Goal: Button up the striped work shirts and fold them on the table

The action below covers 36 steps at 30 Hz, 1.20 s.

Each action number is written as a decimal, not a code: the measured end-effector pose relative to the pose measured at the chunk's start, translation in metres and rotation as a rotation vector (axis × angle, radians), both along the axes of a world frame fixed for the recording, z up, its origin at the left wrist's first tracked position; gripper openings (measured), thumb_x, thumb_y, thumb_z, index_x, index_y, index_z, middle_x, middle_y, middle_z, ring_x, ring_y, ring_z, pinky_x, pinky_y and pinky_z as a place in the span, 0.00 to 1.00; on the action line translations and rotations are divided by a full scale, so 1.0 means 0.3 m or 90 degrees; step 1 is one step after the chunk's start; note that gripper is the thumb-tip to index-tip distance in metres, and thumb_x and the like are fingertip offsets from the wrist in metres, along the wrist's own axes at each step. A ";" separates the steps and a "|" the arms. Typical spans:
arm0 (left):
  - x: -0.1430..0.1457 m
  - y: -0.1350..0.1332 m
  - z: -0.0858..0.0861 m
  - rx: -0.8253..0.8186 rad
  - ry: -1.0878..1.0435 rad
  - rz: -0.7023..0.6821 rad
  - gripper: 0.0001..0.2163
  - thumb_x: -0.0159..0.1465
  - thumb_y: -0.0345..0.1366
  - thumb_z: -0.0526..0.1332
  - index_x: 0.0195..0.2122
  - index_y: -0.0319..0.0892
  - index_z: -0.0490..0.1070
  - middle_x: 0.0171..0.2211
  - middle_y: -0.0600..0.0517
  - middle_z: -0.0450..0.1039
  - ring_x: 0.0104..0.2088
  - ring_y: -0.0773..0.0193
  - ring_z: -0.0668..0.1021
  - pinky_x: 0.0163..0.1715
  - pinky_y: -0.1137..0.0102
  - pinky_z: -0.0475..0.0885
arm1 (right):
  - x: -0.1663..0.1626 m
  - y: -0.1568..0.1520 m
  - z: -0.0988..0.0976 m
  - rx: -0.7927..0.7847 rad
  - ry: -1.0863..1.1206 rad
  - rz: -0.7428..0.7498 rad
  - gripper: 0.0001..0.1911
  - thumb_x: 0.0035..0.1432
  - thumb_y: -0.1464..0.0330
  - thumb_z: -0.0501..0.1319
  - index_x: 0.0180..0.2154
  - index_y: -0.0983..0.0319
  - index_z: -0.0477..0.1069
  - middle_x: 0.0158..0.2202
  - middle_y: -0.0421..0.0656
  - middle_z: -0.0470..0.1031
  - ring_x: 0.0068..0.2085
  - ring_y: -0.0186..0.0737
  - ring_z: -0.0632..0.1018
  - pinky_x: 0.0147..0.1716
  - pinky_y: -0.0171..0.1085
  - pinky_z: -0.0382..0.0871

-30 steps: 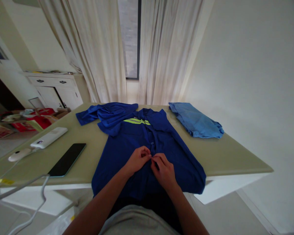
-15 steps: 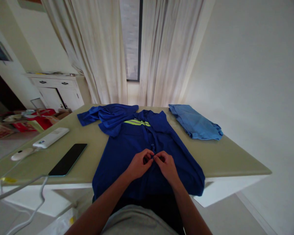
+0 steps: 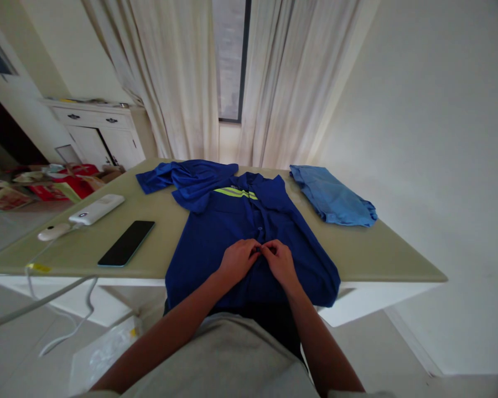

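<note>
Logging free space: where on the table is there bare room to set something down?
Bare tabletop shows front right, between the blue shirt, folded cloth and table edge; a smaller patch lies between phone and shirt. Crowded: mid-table, where left hand and right hand meet on the shirt, and at left around the white device.

Seen from afar in the head view, my bare left forearm (image 3: 188, 308) and right forearm (image 3: 307, 326) reach forward and converge, the left at the flatter slant. I hold my left hand (image 3: 237, 261) and right hand (image 3: 280, 264) close together near center, backs upward, the fingers (image 3: 270, 245) of each drawn into a small pinch, tips turned inward and all but meeting ahead of the wrists (image 3: 291, 288).
</note>
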<state>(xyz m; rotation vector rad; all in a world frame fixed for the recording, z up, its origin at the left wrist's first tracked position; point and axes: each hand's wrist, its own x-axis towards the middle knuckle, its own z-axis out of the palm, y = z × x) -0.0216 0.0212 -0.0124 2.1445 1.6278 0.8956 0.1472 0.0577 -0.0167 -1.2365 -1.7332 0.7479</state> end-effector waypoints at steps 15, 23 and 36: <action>0.010 -0.016 0.013 0.076 0.097 -0.007 0.14 0.76 0.37 0.47 0.46 0.44 0.73 0.40 0.46 0.76 0.42 0.56 0.76 0.49 0.62 0.69 | -0.009 -0.007 0.019 0.066 0.033 -0.040 0.16 0.62 0.56 0.60 0.31 0.60 0.75 0.29 0.42 0.77 0.31 0.40 0.74 0.33 0.38 0.66; -0.008 -0.078 0.030 0.065 0.098 -0.010 0.15 0.75 0.37 0.49 0.53 0.43 0.73 0.46 0.44 0.78 0.47 0.53 0.78 0.51 0.60 0.71 | -0.005 -0.028 0.042 0.081 0.055 -0.028 0.24 0.64 0.55 0.59 0.22 0.58 0.54 0.20 0.33 0.55 0.24 0.32 0.60 0.28 0.35 0.55; -0.262 -0.500 -0.110 0.071 -0.025 -0.060 0.13 0.74 0.37 0.52 0.36 0.44 0.75 0.32 0.48 0.78 0.35 0.62 0.79 0.39 0.68 0.74 | 0.124 -0.235 0.011 0.364 -0.178 0.234 0.26 0.68 0.68 0.55 0.18 0.59 0.47 0.17 0.34 0.53 0.20 0.30 0.55 0.24 0.37 0.48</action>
